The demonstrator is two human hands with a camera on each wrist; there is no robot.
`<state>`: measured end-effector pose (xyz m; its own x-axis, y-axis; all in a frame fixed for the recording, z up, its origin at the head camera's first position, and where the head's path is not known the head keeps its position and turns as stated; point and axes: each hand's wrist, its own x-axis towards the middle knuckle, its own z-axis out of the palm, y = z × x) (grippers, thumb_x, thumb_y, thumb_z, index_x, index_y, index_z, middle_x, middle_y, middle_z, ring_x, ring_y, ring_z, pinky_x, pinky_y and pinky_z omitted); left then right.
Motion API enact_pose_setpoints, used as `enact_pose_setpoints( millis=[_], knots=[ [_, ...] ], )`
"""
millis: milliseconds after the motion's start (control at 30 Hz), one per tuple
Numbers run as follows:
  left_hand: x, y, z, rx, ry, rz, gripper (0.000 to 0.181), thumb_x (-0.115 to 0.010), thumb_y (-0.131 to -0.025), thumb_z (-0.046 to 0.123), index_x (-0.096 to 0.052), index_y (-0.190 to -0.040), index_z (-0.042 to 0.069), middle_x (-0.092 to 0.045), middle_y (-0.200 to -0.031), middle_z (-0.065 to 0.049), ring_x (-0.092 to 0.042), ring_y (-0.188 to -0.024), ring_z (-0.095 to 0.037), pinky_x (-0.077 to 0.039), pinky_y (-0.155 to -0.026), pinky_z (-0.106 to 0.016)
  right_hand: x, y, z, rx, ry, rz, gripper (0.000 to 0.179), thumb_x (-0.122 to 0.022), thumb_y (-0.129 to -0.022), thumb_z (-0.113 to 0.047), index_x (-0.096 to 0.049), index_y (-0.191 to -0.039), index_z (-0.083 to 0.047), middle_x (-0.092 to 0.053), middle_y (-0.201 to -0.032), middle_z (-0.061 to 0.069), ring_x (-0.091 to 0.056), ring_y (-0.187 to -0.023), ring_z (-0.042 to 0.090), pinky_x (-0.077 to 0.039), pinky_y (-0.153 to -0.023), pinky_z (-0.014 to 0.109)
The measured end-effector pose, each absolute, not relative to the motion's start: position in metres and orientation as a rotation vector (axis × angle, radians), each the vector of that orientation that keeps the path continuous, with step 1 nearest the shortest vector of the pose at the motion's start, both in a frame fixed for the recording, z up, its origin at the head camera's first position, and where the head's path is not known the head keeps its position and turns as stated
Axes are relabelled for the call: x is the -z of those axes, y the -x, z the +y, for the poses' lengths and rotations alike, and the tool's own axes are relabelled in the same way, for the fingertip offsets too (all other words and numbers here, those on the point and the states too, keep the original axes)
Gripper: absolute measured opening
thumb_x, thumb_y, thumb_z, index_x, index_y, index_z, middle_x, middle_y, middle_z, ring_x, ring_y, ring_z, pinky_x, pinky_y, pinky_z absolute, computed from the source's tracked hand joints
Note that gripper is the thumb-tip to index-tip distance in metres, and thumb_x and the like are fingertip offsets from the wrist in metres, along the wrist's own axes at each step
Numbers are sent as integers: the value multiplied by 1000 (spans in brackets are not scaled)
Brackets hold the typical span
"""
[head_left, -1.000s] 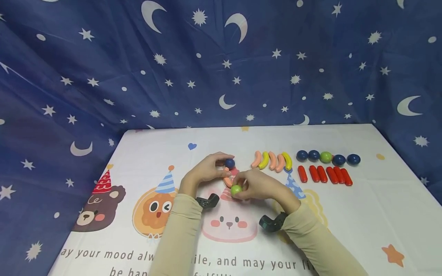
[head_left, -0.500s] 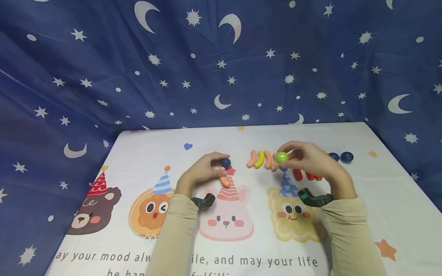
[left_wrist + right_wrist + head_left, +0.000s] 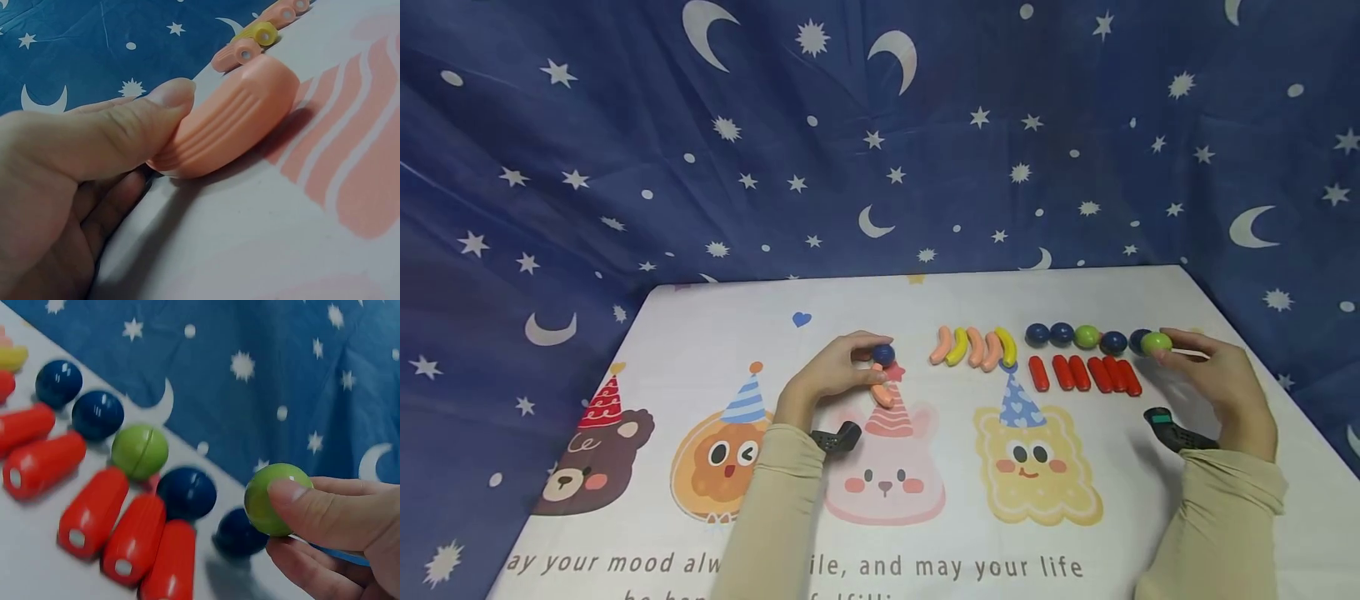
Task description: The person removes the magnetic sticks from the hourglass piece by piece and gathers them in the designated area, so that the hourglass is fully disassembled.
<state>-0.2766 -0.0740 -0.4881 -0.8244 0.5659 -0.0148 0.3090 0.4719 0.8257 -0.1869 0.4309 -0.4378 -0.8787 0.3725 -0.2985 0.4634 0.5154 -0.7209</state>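
My left hand (image 3: 829, 368) grips a pink curved toy piece with ridges (image 3: 240, 115), its thumb pressed on the near end in the left wrist view. A dark blue ball (image 3: 883, 355) is at the same hand's fingertips in the head view; the left wrist view hides it behind the pink piece. Between thumb and fingers my right hand (image 3: 1225, 383) pinches a green ball (image 3: 259, 500). That ball overlaps the rightmost blue ball (image 3: 240, 534) of a row with several blue balls and one green ball (image 3: 1086, 337).
Several red elongated pieces (image 3: 1064, 372) lie side by side in front of the ball row. Left of them are pink and yellow curved pieces (image 3: 976, 347). The white printed tablecloth (image 3: 737, 312) meets a blue starry curtain (image 3: 820, 225) at the back.
My right hand has carried the green ball from beside the left hand, over the curved pieces, to the right end of the ball row. The left hand keeps its hold and place.
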Motion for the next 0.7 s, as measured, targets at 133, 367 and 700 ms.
enact_pose_setpoints(
  millis=[133,367,700],
  knots=[
    [488,277,-76,-1288,-734,2436,59,-78,-79,21,-56,-133,18,-55,-131,3,-54,-118,-15,-42,-105,-32,449,191,436,1291,-805,2586,89,-63,-80,-61,-33,-147,-9,-20,-155,22,-17,-139,47,-21,-105,69],
    [487,276,-76,-1297,-739,2432,59,-78,-78,21,-56,-133,17,-55,-131,1,-54,-118,-16,-41,-105,-33,459,197,440,1200,-866,2569,86,-63,-81,-60,-37,-145,-10,-29,-152,22,-24,-135,46,-25,-102,68],
    [487,275,-74,-1311,-721,2412,60,-79,-78,21,-56,-133,18,-54,-133,0,-53,-120,-18,-41,-106,-36,473,200,446,1232,-873,2538,83,-63,-82,-59,-37,-145,-12,-31,-150,21,-25,-134,44,-24,-103,68]
  ],
)
